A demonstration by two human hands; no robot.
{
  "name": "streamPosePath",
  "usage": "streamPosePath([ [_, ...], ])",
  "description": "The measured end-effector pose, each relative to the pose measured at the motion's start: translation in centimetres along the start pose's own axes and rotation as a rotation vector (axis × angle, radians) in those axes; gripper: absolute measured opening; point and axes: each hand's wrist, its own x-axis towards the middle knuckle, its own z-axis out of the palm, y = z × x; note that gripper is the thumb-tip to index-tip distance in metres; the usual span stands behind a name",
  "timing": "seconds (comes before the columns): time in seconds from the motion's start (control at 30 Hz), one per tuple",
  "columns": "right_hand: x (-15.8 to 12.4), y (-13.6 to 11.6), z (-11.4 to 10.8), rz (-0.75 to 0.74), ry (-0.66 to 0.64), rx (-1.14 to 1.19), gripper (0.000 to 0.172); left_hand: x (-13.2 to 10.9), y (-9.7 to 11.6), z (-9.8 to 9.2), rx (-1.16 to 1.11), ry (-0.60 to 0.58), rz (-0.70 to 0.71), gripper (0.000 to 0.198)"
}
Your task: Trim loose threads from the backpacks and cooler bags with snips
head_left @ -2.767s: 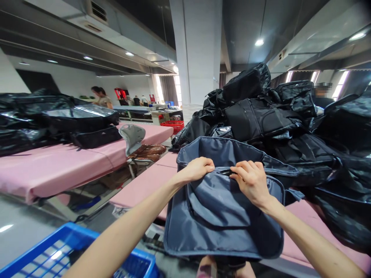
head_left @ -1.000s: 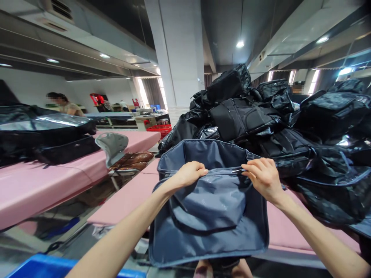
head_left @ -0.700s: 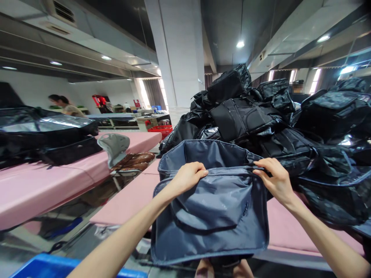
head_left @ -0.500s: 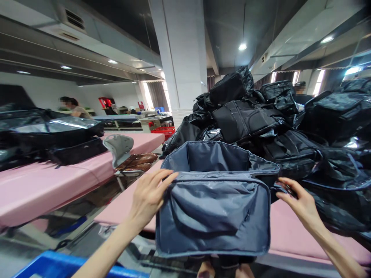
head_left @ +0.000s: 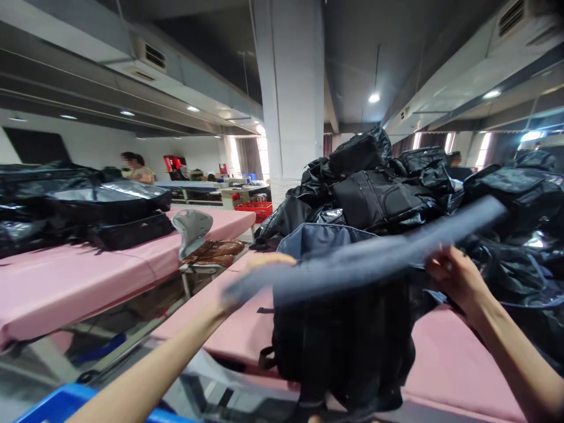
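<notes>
A black backpack (head_left: pixel 339 341) with a grey-blue lining (head_left: pixel 330 236) stands upright before me on the pink table. Its grey-blue lid flap (head_left: pixel 348 267) is raised edge-on and tilted, its right end higher, and blurred by motion. My left hand (head_left: pixel 268 260) is at the bag's left top edge; the flap covers most of it, and its grip is hidden. On the right side, my right hand (head_left: pixel 456 275) has its fingers curled in against the flap's lower edge. A dark strap (head_left: pixel 267 358) sticks out low on the bag's left.
Behind the bag rises a heap of black bags (head_left: pixel 374 200). More dark bags lie on the left pink table (head_left: pixel 215 220). A grey chair (head_left: pixel 192 229) stands between the tables, and a blue crate (head_left: pixel 66 402) is at lower left. Two people are in the background.
The lid flap, which hung down over the bag's front, has swung up and now shows edge-on, exposing the black front. My right hand has moved in to the flap, fingers more curled.
</notes>
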Motion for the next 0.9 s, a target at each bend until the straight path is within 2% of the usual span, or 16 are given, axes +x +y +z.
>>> streamPosePath([
  [0.07, 3.2, -2.5, 2.3, -0.026, 0.011, 0.031, 0.052, 2.0, 0.7, 0.3, -0.301, 0.226, -0.152, 0.031],
  [0.13, 5.4, -5.3, 5.6, -0.031, -0.041, -0.003, 0.046, 3.4, 1.3, 0.9, -0.614, 0.357, -0.309, 0.034],
  [0.17, 6.0, -6.7, 7.4, -0.043, -0.085, -0.058, 0.044, 3.8, 1.4, 1.1, -0.744, 0.388, -0.375, 0.033],
  [0.23, 6.7, -9.1, 10.6, -0.064, -0.193, -0.17, 0.04, 4.0, 1.6, 1.5, -0.863, 0.41, -0.435, 0.028],
  [0.33, 6.9, -11.2, 13.3, -0.079, -0.272, -0.198, 0.038, 3.4, 1.3, 1.2, -0.901, 0.425, -0.444, 0.027],
  [0.4, 7.3, -11.6, 13.6, -0.058, -0.219, -0.211, 0.039, 3.1, 0.9, 0.9, -0.908, 0.415, -0.423, 0.031],
  [0.5, 8.4, -11.4, 12.5, -0.022, -0.133, -0.317, 0.042, 2.9, 0.6, 0.7, -0.901, 0.415, -0.397, 0.034],
  [0.67, 9.9, -10.4, 10.4, 0.029, -0.255, -0.347, 0.035, 3.2, 0.7, 1.0, -0.875, 0.449, -0.327, 0.038],
  [0.9, 11.0, -10.3, 10.1, 0.073, -0.245, -0.203, 0.025, 3.2, 0.9, 1.0, -0.855, 0.426, -0.3, 0.038],
])
